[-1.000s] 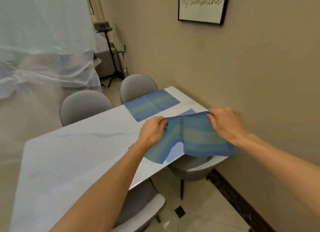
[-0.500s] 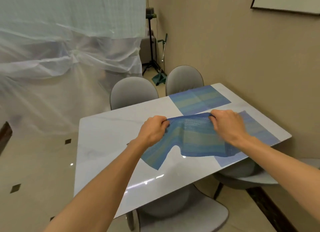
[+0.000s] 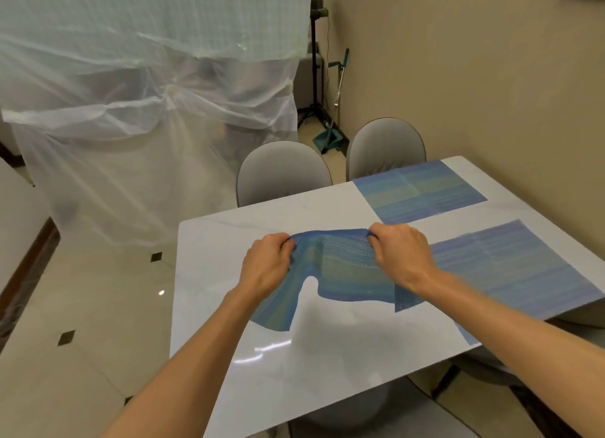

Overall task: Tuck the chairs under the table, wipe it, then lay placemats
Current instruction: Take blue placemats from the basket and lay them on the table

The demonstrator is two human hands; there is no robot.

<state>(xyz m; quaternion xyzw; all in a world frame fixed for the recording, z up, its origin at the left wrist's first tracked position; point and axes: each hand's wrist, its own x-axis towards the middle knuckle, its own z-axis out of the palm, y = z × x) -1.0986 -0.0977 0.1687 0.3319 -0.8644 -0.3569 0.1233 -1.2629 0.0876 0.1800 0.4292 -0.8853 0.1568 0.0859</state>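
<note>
A blue and green striped placemat [image 3: 340,270] hangs limp above the white marble table [image 3: 229,241]. My left hand [image 3: 266,264] grips its far left edge and my right hand [image 3: 402,254] grips its far right edge. The mat sags between them, its near edge drooping toward the tabletop. Two more placemats lie flat: one [image 3: 419,192] at the far right corner, one [image 3: 520,267] along the near right side. Two grey chairs [image 3: 281,172] [image 3: 386,146] stand tucked at the far side. Another chair [image 3: 393,414] sits under the near edge.
A beige wall [image 3: 491,77] runs along the table's right end. Plastic sheeting [image 3: 147,110] hangs at the back left. A tripod [image 3: 316,77] and a green dustpan [image 3: 327,139] stand in the far corner. Glossy tiled floor [image 3: 82,339] lies to the left.
My view has swung left and the table now shows more fully. Both hands have carried the limp placemat leftward, away from the flat mat on the near right.
</note>
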